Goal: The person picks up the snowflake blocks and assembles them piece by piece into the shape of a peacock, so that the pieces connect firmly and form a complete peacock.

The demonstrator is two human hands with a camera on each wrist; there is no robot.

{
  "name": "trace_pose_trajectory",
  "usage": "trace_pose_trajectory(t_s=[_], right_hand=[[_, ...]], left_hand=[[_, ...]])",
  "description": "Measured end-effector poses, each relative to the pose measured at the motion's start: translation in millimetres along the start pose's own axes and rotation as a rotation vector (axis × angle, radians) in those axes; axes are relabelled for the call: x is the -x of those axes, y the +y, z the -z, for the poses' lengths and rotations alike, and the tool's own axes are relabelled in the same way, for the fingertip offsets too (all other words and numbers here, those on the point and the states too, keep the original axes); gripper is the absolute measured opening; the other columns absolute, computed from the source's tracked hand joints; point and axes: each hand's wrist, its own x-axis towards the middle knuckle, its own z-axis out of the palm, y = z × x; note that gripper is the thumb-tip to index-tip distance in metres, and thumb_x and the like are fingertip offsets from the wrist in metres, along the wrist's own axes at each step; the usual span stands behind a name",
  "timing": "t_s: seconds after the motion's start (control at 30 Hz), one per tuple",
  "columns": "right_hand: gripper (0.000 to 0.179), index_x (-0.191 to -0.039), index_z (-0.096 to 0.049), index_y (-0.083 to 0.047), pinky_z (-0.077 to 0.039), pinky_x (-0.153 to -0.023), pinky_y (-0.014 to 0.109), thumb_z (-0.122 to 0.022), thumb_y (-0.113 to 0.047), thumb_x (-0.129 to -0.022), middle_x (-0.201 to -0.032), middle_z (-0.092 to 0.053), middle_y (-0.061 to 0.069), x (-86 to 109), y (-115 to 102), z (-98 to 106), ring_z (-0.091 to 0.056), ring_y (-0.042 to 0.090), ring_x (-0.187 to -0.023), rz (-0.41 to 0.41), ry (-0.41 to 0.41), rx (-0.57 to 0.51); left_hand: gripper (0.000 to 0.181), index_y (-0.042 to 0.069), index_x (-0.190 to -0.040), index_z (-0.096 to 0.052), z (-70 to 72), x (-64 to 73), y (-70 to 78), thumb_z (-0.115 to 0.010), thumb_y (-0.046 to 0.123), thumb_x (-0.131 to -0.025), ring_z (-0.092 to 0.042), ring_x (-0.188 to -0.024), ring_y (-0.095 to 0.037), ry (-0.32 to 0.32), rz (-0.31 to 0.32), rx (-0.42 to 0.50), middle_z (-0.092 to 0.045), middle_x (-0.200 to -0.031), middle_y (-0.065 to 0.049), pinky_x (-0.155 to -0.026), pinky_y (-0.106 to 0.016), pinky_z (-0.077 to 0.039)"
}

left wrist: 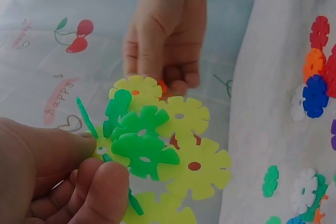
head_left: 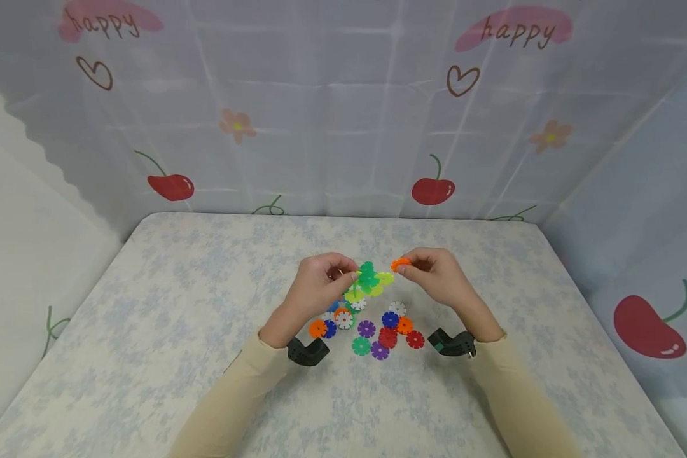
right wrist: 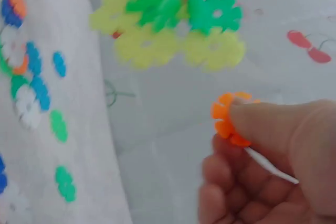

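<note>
My left hand (head_left: 316, 285) pinches a cluster of joined plastic snowflake discs (head_left: 369, 280), yellow and green, between thumb and fingers. In the left wrist view, yellow discs (left wrist: 195, 169) spread away from the fingertips, with green discs (left wrist: 144, 155) slotted among them. To the right, apart from the cluster, my right hand (head_left: 439, 275) holds an orange snowflake disc (head_left: 399, 264) between thumb and finger. The right wrist view shows this orange disc (right wrist: 224, 116) face-on below the cluster. A thin white edge (right wrist: 270, 166) shows beneath the thumb; its kind is unclear.
Loose snowflake discs lie on the patterned tabletop (head_left: 177, 318) below my hands: purple (head_left: 366, 328), red (head_left: 415, 340), blue (head_left: 390, 319), white (head_left: 397, 308) and green (head_left: 361, 346). A printed curtain (head_left: 326, 127) hangs behind the table. Dark wrist devices (head_left: 308, 352) are near both cuffs.
</note>
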Motion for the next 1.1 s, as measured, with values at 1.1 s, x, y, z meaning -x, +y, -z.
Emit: trace_pose_trajectory(t_s=[1.1], right_hand=[[0.019, -0.101, -0.078, 0.005, -0.059, -0.074, 0.015, -0.077, 0.008, -0.083, -0.093, -0.079, 0.016, 13.9, -28.7, -18.4, -0.075, 0.025, -0.078, 0.46, 0.291, 0.109]], left_hand=[[0.005, 0.0, -0.095, -0.074, -9.3, 2.4, 4.7, -0.07, 0.003, -0.093, -0.056, -0.062, -0.012, -0.014, -0.207, -0.115, -0.072, -0.089, -0.011, -0.059, -0.019, -0.052]])
